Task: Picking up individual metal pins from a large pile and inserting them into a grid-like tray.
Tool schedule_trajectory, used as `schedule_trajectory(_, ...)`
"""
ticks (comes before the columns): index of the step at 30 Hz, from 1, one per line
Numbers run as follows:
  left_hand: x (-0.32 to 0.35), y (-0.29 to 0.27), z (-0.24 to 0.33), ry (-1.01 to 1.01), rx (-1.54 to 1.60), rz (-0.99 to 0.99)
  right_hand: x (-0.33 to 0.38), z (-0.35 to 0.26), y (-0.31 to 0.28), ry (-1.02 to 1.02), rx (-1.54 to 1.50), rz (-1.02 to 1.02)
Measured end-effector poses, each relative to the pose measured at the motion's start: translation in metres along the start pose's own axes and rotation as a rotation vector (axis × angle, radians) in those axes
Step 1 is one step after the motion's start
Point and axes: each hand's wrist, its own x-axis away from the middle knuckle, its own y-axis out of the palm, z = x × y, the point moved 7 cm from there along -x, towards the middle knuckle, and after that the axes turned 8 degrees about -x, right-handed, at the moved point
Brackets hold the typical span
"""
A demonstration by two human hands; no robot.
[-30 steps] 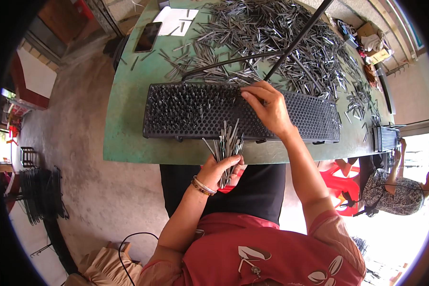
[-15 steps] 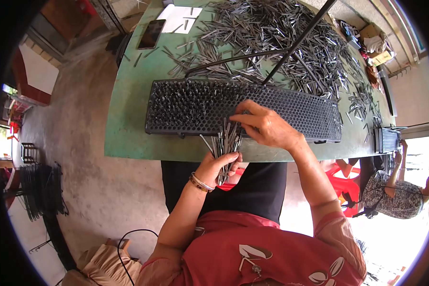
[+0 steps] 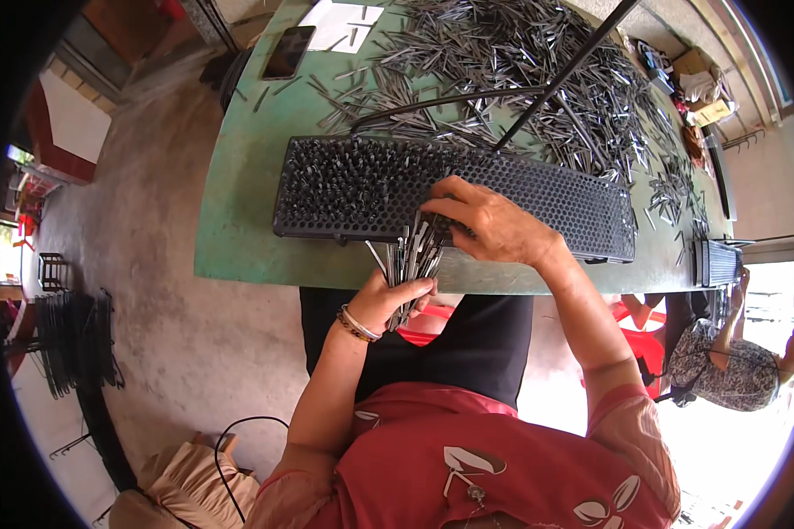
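Observation:
My left hand [image 3: 386, 301] is closed round a bundle of thin dark metal strips [image 3: 412, 261], held upright and fanned at the top, just off the table's front edge. Above the bundle's upper ends, my right hand [image 3: 496, 231] is closed with fingers curled together over the front of a long black perforated rack [image 3: 556, 198]. Whatever is between its fingertips is hidden or too small to make out. Many upright strips fill the rack's holes on the left; the holes towards the right show bare.
Behind the rack, loose strips [image 3: 494, 53] lie heaped on the green table [image 3: 238, 203]. A dark bar [image 3: 565, 75] slants over them. A phone [image 3: 289, 53] and white paper [image 3: 344, 25] lie at the far left. At the right, another person [image 3: 723, 361] handles a similar rack [image 3: 716, 261].
My left hand with its bundle has shifted slightly left and up. My right hand stays near the bundle's tips, its fingers curled a little differently. The whole view has shifted slightly.

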Motion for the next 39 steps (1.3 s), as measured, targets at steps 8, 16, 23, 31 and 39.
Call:
schedule_trajectory(8,0.004,-0.011,0.01,0.018,-0.13,0.038,-0.008,-0.01,0.007,-0.179,0.008,-0.015)
schedule_trajectory(16,0.01,-0.017,0.009,0.038,-0.157,0.011,0.001,-0.003,0.011,-0.135,0.169,-0.006)
schedule_trajectory(23,0.006,-0.009,0.005,0.066,-0.085,-0.026,0.015,0.031,-0.01,0.399,-0.5,0.432)
schedule_trajectory(31,0.006,0.003,-0.007,0.086,0.221,0.272,0.032,-0.007,0.013,0.434,-0.509,0.312)
schedule_trajectory(39,0.0,0.009,-0.017,0.132,0.241,0.357,0.039,-0.023,0.024,0.364,-0.358,0.356)
